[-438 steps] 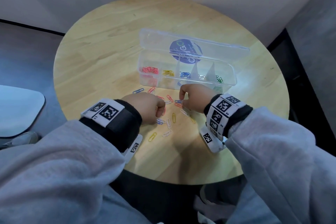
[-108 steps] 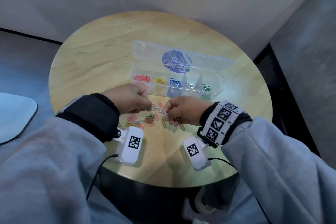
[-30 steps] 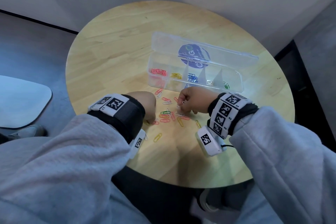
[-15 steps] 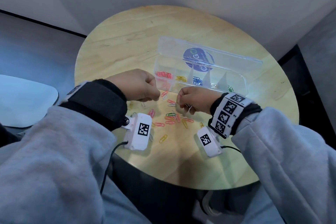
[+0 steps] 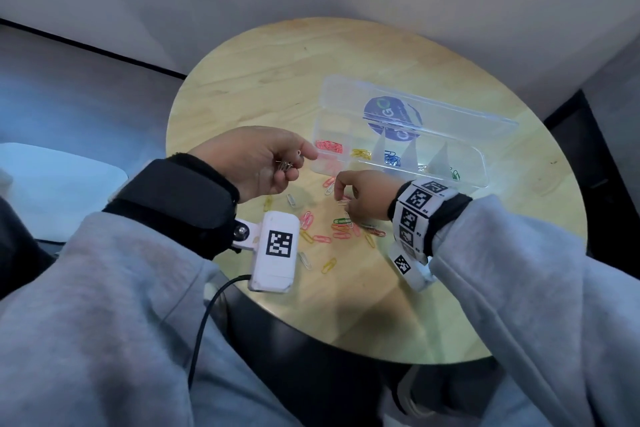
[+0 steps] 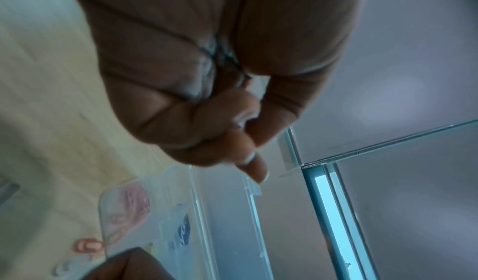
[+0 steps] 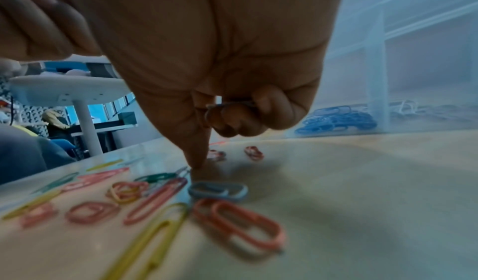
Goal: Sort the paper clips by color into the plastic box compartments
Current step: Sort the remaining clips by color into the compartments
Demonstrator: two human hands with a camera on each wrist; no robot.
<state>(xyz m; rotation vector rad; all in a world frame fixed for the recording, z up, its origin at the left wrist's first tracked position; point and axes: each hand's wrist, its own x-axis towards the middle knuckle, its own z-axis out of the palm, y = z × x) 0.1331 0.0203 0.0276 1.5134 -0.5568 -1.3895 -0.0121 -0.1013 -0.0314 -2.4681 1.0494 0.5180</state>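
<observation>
A clear plastic box [image 5: 483,163] lies with its lid open at the back of the round wooden table [image 5: 263,80]. Its compartments hold pink [image 5: 329,146], yellow [image 5: 360,153], blue [image 5: 391,158], white and green [image 5: 454,173] clips. Loose clips of mixed colours [image 5: 332,230] lie in front of it. My left hand [image 5: 298,163] hovers by the box's left end, its fingers curled round a few pale clips [image 5: 286,166]. My right hand [image 5: 341,192] is down on the pile. In the right wrist view its index fingertip [image 7: 196,164] touches the table, and the curled fingers hold a pale clip [image 7: 227,105].
The box's open lid [image 5: 415,107] with a round blue sticker leans back towards the wall. A white camera unit [image 5: 277,250] hangs under my left wrist over the table's front. A pale round seat [image 5: 52,191] stands on the floor to the left.
My left hand has lifted off the table and turned palm upward, moving towards the box's left end with pale clips. My right hand stays over the pile, fingers lowered onto it.
</observation>
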